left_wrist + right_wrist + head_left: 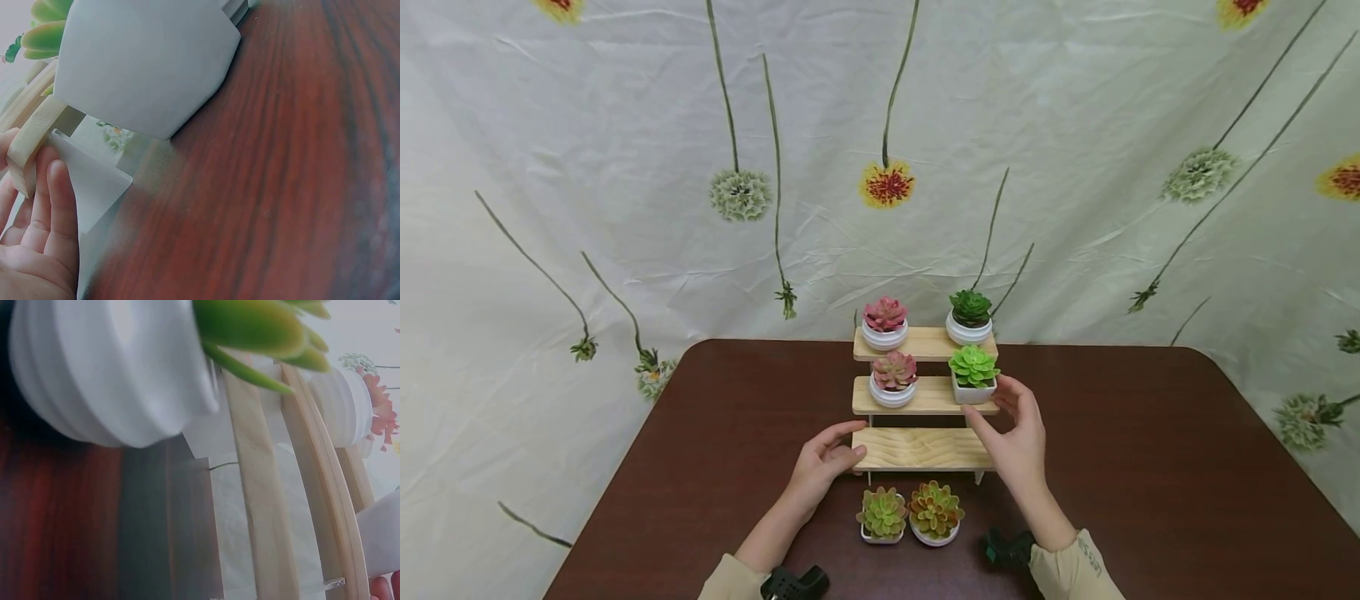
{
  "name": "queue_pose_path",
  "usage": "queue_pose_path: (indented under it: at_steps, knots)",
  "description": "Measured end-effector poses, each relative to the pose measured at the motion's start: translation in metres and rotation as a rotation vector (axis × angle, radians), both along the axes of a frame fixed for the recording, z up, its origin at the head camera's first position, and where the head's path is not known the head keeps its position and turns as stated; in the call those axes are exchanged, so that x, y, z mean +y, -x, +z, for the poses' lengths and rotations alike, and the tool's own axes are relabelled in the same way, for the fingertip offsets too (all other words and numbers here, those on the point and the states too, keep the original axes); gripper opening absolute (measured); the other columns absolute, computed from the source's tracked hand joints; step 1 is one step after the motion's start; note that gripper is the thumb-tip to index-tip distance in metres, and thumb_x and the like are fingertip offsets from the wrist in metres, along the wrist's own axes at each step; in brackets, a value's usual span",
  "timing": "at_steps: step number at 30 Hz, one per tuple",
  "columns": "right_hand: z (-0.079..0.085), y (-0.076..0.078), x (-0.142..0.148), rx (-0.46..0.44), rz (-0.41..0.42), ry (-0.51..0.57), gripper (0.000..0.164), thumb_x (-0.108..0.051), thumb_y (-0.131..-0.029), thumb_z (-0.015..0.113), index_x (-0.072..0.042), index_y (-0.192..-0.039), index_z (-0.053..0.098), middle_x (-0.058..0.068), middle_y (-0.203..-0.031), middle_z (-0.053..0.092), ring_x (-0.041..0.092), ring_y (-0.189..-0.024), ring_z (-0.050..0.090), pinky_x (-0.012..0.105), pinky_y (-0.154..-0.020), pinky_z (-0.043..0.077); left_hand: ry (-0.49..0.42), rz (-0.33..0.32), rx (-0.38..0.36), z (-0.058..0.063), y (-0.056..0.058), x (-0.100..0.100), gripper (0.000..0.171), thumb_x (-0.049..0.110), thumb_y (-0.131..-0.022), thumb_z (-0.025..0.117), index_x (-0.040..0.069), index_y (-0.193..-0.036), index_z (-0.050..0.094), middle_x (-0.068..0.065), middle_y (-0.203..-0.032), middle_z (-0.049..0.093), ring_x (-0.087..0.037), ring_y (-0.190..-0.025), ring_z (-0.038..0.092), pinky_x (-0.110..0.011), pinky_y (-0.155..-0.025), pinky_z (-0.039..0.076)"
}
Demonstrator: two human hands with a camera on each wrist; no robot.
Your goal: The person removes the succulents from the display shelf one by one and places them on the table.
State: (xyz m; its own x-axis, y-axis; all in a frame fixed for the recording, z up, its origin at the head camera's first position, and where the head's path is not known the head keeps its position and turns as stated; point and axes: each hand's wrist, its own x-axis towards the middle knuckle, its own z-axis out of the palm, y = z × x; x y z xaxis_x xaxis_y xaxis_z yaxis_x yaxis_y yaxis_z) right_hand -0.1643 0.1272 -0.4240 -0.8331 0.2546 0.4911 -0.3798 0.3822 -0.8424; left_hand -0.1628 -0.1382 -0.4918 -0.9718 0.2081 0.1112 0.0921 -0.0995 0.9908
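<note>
A three-step wooden plant stand point(925, 448) stands at the table's far side. My left hand point(822, 467) grips the left end of its lowest board point(28, 147), thumb on one face and fingers on the other. My right hand point(1018, 437) holds a bright green succulent in a square white pot point(974, 390) at the right of the middle board, thumb in front and fingers at its right side. In the right wrist view only fingertips point(381, 589) show at that pot. Left of it stands a pink succulent point(893, 379) in a round white pot.
On the top board are another pink succulent point(884, 321) and a dark green one point(970, 315). Before the stand, a green succulent point(882, 514) in a square pot and a reddish-green one point(936, 512) in a round pot sit on the brown table point(737, 417). A flowered cloth point(625, 167) hangs behind.
</note>
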Motion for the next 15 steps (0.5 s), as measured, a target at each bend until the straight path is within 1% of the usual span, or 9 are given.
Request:
queue_pose_path:
  at_steps: [2,4,11,15]
  knots:
    - [-0.005,0.004,0.002,-0.018,0.01,0.005,0.06,-0.005,-0.072,0.082,0.004,-0.122,0.051,0.016,-0.114,0.055,0.024,-0.104,0.054,0.019,-0.088,0.042,-0.001,-0.001,0.0,0.0,0.0,0.0,0.042,0.008,-0.087,0.067,-0.006,-0.125,0.055,-0.002,-0.094,0.063,-0.009,-0.066,0.057,-0.023,-0.066,0.048]
    - [-0.004,0.006,0.002,-0.037,0.016,-0.002,0.061,-0.008,-0.072,0.082,0.004,-0.123,0.051,0.016,-0.117,0.054,0.024,-0.105,0.054,0.017,-0.088,0.042,0.001,0.002,-0.001,0.001,0.0,-0.001,0.041,0.007,-0.087,0.066,-0.006,-0.125,0.055,-0.003,-0.095,0.063,-0.009,-0.066,0.057,-0.023,-0.065,0.048]
    - [-0.001,0.01,0.001,-0.08,0.019,-0.04,0.065,-0.013,-0.073,0.082,0.001,-0.126,0.049,0.014,-0.12,0.053,0.023,-0.106,0.053,0.03,-0.09,0.043,0.002,0.004,-0.011,0.001,-0.001,-0.001,0.041,0.008,-0.087,0.066,-0.005,-0.124,0.055,-0.012,-0.106,0.061,-0.009,-0.067,0.057,-0.023,-0.066,0.048]
    - [-0.001,0.013,0.0,-0.105,0.018,-0.059,0.068,-0.016,-0.072,0.083,0.0,-0.128,0.048,0.014,-0.121,0.053,0.023,-0.104,0.052,0.033,-0.088,0.042,0.008,0.004,-0.017,0.002,-0.001,0.0,0.041,0.009,-0.088,0.066,-0.004,-0.125,0.055,-0.013,-0.105,0.06,-0.009,-0.067,0.057,-0.023,-0.066,0.048]
